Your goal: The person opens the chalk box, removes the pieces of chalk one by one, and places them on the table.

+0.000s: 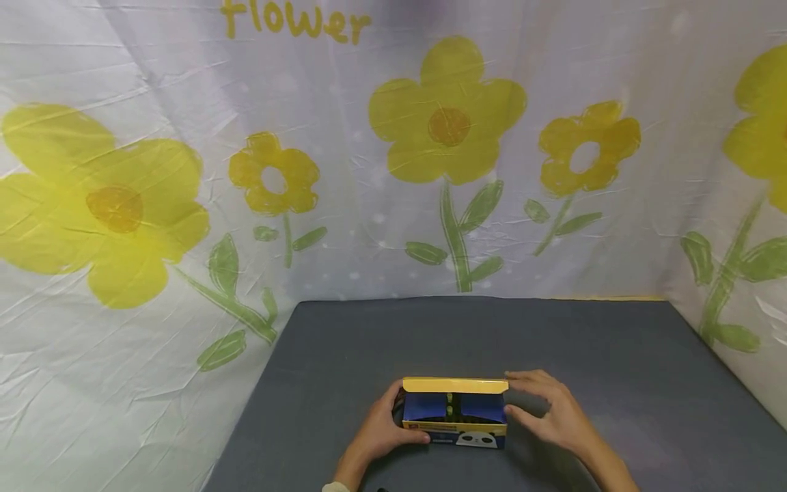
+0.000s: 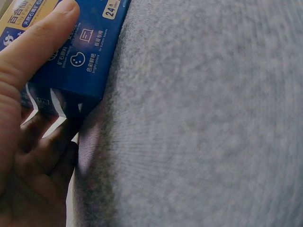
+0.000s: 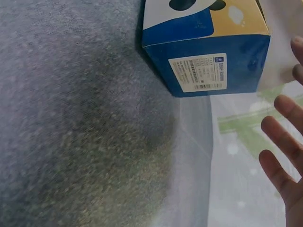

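Note:
A blue and yellow cardboard box (image 1: 455, 428) with a panda face and a "24 colors" mark sits on the grey table. Its yellow lid flap (image 1: 455, 385) is raised along the back edge. Two dark blue inner panels show inside, with small greenish-yellow shapes in the gap between them. My left hand (image 1: 384, 424) grips the box's left end, thumb (image 2: 52, 33) on the printed front and fingers round the end. Beside the right end, my right hand (image 1: 556, 410) has its fingers spread. In the right wrist view those fingers stand apart from the labelled end (image 3: 201, 73).
The grey table (image 1: 479, 335) extends behind and to both sides of the box. A white curtain (image 1: 344, 239) with printed yellow flowers hangs behind it and along the sides. A small dark object (image 1: 382, 489) shows at the bottom edge near the left wrist.

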{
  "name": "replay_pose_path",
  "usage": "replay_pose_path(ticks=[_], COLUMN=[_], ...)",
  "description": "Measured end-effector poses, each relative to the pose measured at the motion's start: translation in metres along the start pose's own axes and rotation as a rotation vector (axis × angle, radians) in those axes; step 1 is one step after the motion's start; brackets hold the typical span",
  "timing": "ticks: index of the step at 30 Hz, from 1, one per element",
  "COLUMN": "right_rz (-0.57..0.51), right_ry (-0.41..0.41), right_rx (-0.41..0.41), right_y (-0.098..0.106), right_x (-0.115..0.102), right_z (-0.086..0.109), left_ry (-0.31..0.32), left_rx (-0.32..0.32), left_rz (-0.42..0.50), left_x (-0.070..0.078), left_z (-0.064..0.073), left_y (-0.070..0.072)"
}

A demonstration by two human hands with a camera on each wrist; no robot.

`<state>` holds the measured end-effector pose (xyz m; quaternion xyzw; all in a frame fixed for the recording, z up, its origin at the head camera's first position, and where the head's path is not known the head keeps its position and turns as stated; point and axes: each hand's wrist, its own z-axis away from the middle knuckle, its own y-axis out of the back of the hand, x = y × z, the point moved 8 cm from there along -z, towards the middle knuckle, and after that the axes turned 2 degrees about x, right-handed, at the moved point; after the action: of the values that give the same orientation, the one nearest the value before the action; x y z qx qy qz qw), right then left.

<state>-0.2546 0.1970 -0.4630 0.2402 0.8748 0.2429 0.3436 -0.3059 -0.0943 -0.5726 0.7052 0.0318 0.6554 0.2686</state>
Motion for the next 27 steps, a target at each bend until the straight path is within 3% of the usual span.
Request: replay_pose_path(ticks=[10,20,27], right_rz=[0.041,0.019,0.027], right_ry=[-0.028,-0.031,-0.11], right_rx=[0.075,0.127,0.134], right_y=[-0.005,-0.015,-0.021], right_x=[0.001,0.01,0.025], right_z=[-0.015,-0.026,-0.024], left_ry=[0.053,0.026,0.009], left_rx=[0.003,0.001,0.007], left_rz=[-0.054,-0.021,-0.011], left_x=[-0.002,0.0,0.0], left_z=[0.001,0.0,0.0], left_y=[0.002,0.002,0.002])
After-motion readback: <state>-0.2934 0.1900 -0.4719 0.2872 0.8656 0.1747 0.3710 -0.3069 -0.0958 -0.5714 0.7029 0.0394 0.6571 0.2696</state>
